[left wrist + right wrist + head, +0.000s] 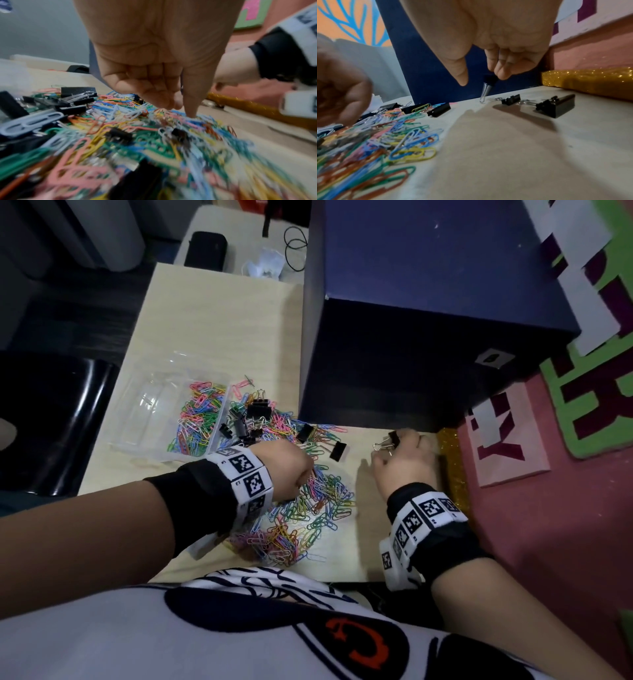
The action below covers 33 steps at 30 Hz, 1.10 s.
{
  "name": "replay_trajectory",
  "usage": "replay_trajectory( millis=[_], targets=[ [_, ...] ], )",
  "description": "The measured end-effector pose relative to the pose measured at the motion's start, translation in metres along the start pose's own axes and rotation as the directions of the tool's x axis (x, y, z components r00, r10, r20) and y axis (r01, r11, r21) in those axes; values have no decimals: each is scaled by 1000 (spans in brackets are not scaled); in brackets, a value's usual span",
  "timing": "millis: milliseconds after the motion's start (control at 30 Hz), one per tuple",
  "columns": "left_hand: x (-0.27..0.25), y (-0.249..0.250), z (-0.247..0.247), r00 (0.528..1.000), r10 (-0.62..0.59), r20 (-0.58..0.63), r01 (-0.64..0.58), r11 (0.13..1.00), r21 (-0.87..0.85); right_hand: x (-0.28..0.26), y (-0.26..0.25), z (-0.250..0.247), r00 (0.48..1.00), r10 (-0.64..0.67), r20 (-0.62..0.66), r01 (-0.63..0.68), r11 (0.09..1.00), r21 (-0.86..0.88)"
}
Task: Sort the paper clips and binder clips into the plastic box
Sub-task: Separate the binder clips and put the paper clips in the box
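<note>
A clear plastic box (pixel 137 405) stands at the table's left, its right compartment holding coloured paper clips (pixel 198 419). A big loose pile of paper clips (pixel 318 508) lies in front of me, with black binder clips (pixel 255 410) at its far side. My left hand (pixel 291 470) hangs over the pile; its curled fingers and thumb (pixel 189 106) dig into the clips (pixel 171 119) and pinch at them. Right of the pile, my right hand (pixel 404 457) lifts a small binder clip (pixel 489 80) by the fingertips (pixel 502 73), the thumb apart. Two binder clips (pixel 556 106) lie beneath it.
A tall dark blue box (pixel 428 320) walls off the table's far right. A gold glitter strip (pixel 452 463) and a pink mat (pixel 548 525) border the right edge. A black case (pixel 205 249) and cords sit far back. Bare tabletop (pixel 363 542) lies between my hands.
</note>
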State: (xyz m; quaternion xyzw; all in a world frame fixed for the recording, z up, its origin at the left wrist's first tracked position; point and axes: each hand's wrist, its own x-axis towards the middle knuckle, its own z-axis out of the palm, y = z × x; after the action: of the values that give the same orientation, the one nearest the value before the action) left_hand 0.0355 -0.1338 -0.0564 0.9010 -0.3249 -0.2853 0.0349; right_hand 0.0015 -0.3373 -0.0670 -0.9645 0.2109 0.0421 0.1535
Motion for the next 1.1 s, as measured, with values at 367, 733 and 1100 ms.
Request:
replay_trajectory(
  millis=[367,733,1100],
  targets=[
    [-6,6,15,997,44,57,-55,976,212,-4,-23,18,905,-253,342,310,943,-123],
    [-8,-6,11,999,-30,-24,34,987,159,-25,-36,23,787,-514,343,526,848,65],
    [-26,-27,12,990,-137,36,132,984,116,-37,-66,38,612,-617,494,743,664,-91]
  ],
)
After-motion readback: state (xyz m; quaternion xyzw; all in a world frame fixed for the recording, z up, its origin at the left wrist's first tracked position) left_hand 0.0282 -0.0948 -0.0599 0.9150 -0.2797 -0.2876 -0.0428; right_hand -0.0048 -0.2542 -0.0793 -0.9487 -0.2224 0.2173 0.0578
